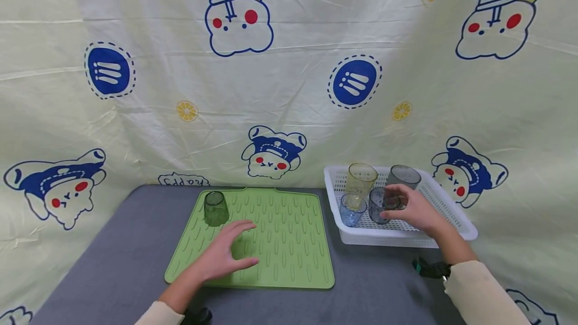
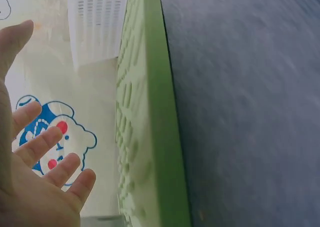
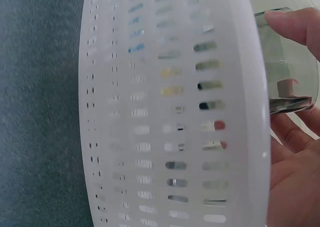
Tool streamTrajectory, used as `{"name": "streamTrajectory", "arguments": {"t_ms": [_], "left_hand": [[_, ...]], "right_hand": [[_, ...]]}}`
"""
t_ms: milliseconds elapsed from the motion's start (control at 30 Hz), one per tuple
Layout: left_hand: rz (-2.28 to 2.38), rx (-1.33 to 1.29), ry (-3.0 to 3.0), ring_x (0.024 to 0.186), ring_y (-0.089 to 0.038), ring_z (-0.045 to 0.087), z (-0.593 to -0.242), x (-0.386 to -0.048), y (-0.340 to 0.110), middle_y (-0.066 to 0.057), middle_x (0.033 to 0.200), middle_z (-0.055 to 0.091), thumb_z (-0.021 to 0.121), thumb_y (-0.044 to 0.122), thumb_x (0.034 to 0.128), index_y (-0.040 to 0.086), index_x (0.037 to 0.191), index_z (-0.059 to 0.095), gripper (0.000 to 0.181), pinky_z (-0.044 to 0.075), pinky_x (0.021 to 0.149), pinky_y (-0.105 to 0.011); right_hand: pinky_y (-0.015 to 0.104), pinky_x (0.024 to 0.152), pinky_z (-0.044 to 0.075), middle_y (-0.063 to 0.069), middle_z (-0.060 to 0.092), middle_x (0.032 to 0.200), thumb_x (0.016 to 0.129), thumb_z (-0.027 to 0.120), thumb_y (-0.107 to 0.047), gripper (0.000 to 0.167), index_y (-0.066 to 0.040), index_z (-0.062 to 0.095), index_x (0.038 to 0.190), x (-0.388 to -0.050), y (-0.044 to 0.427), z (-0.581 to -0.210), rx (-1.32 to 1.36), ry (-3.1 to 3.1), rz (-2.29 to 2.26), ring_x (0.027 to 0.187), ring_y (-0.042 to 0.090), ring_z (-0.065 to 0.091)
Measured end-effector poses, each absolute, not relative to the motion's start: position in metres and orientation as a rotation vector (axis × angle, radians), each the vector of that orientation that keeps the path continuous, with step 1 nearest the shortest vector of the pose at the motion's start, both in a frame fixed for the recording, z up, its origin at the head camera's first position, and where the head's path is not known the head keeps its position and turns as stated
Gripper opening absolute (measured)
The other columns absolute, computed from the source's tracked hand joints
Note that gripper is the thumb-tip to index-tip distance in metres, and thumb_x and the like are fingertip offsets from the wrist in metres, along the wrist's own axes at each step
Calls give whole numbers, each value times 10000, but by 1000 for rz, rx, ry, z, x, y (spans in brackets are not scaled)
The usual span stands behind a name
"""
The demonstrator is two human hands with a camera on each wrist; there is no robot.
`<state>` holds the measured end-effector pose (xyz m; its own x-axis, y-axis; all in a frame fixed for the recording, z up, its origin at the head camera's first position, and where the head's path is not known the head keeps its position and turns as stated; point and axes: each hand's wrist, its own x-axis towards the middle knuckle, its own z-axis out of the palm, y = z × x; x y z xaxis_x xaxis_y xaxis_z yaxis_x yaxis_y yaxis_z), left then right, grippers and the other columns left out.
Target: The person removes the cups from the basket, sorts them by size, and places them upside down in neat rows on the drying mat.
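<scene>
My right hand (image 1: pixel 413 209) is at the front of a white basket (image 1: pixel 375 237). Its thumb and fingers grip a grey glass (image 1: pixel 377 209), which the right wrist view shows as a clear, greyish glass (image 3: pixel 281 77) behind the basket wall. Close by in the basket are a blue glass (image 1: pixel 352 209), a yellow glass (image 1: pixel 361 177) and another grey glass (image 1: pixel 405 173). Over the green mat (image 1: pixel 289 255) hovers my left hand (image 1: pixel 219 255), fingers and thumb spread apart, holding nothing. A dark green glass (image 1: pixel 215 209) stands on the mat's far left part, beyond that hand.
The ridged mat lies on a grey tabletop (image 1: pixel 370 285), with the slotted basket to its right. Behind the table hangs a pale printed cloth (image 1: pixel 289 89). A dark band with a green part (image 1: pixel 431 268) is on the right wrist.
</scene>
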<state>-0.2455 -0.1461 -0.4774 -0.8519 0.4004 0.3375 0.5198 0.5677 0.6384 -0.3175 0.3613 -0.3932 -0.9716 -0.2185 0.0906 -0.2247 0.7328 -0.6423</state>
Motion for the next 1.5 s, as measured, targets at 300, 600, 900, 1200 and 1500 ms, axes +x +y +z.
{"name": "streamTrajectory", "arguments": {"t_ms": [300,600,900,1200,1500], "left_hand": [[-1227,-800,-2628,1466,-351,421,-478,-250,-133,-100,1557,484,833,416,830,211,1485,524,753,364,1164,-632],[-1317,-799,-2634,1468,-331,420,-474,-252,-117,-80,1570,464,812,375,867,218,1499,502,721,407,1145,-599],[-1501,-806,-2581,1398,-335,483,-474,-257,-103,-37,1542,478,807,353,886,258,1498,494,694,451,1133,-530],[-1706,-779,-2525,1376,-376,494,-470,-260,-90,-67,1507,507,825,249,876,209,1506,476,721,443,1148,-519],[-1802,-799,-2463,1368,-390,503,-467,-264,-85,-84,1508,511,809,206,891,169,1508,466,707,461,1136,-500]], "right_hand": [[461,968,558,242,570,1401,882,823,-297,772,-40,431,1496,-305,354,-393,409,-2817,1216,1250,436,587],[191,833,554,203,563,1389,878,830,-246,737,-67,449,1483,-294,334,-392,447,-2699,1265,1204,377,631],[196,846,569,151,580,1343,864,844,-232,737,-136,459,1485,-284,311,-391,497,-2635,1316,1119,102,671],[192,882,553,134,606,1299,850,852,-181,721,-148,491,1474,-279,293,-396,563,-2570,1350,1079,43,653],[150,945,520,147,640,1333,838,860,-154,705,-97,517,1451,-272,271,-399,659,-2509,1377,1151,179,658]]}}
